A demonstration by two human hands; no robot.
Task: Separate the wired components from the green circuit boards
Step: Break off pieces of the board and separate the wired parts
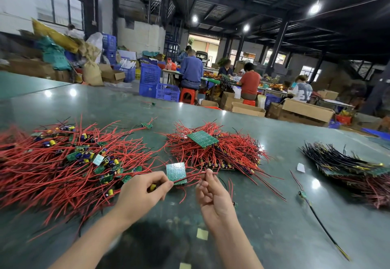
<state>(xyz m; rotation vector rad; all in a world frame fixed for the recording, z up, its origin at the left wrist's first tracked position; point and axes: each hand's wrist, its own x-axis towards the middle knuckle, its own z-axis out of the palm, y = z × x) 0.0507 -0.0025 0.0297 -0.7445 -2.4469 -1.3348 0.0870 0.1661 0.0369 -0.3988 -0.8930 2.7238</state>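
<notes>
Hands work above the table (274, 216). Our left hand (139, 195) pinches the board (176, 172) to keep it steady. Our right hand (213, 192), right of the board, pinches its red wire (195, 175), maybe to pull.

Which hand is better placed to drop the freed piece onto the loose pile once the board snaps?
Probably the left hand: it pinches the green board and lies nearest the loose pile. The right hand pinches a red wire farther away.
</notes>
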